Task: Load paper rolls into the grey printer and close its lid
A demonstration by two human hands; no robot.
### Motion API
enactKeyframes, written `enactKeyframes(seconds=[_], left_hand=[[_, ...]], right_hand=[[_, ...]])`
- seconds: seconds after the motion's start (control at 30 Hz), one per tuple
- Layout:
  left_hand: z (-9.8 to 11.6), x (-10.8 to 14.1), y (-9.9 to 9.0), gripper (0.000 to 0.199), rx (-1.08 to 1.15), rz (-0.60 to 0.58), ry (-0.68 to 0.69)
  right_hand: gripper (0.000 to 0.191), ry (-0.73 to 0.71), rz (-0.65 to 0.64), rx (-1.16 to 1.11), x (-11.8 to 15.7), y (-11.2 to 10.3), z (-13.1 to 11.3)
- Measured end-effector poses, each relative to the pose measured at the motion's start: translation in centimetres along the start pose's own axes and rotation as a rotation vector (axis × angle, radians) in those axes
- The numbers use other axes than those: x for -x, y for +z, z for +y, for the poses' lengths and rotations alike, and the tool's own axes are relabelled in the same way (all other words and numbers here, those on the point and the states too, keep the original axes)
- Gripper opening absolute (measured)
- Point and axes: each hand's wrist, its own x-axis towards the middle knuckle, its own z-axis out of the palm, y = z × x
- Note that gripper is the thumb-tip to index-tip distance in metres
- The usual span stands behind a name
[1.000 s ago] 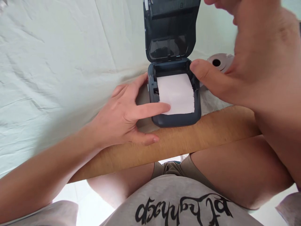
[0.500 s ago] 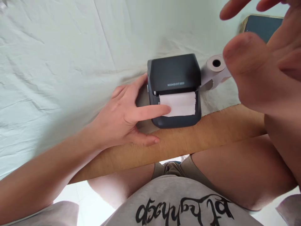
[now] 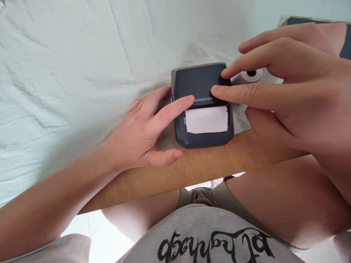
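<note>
A dark label printer (image 3: pixel 197 82) marked NIIMBOT stands near the table's front edge, its lid down. From its front slot a white paper strip (image 3: pixel 207 119) lies over the lower body. My left hand (image 3: pixel 145 131) rests at the printer's left side, fingers spread, with the index fingertip on the lid's lower edge beside the lettering. On the lid's right part lie the fingertips of my right hand (image 3: pixel 290 84), its fingers stretched out. Behind that hand a white paper roll (image 3: pixel 253 76) is partly hidden. Neither hand grips anything.
A wrinkled pale cloth (image 3: pixel 82 65) covers the table, leaving a bare wooden edge (image 3: pixel 153 182) along the front. At the upper right, a dark flat device (image 3: pixel 347 42) like a phone or tablet is mostly covered by my right hand. My legs are below the edge.
My right hand has come down and left onto the printer's lid. My left index finger has moved up from the paper strip to the lid's edge. The lid looks slightly lower.
</note>
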Motion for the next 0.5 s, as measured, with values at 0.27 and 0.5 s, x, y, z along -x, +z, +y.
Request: enactKeyframes(seconds=[0.27,0.5], left_hand=[[0.0,-0.2,0.0,0.1,-0.023,-0.034,-0.036],[0.0,-0.1,1.1,0.097,-0.026,0.067,-0.042]], right_hand=[[0.061,-0.008,-0.035,0.08,1.1,0.5,0.3],[0.066,0.07,-0.143,-0.048,1.1,0.1,1.6]])
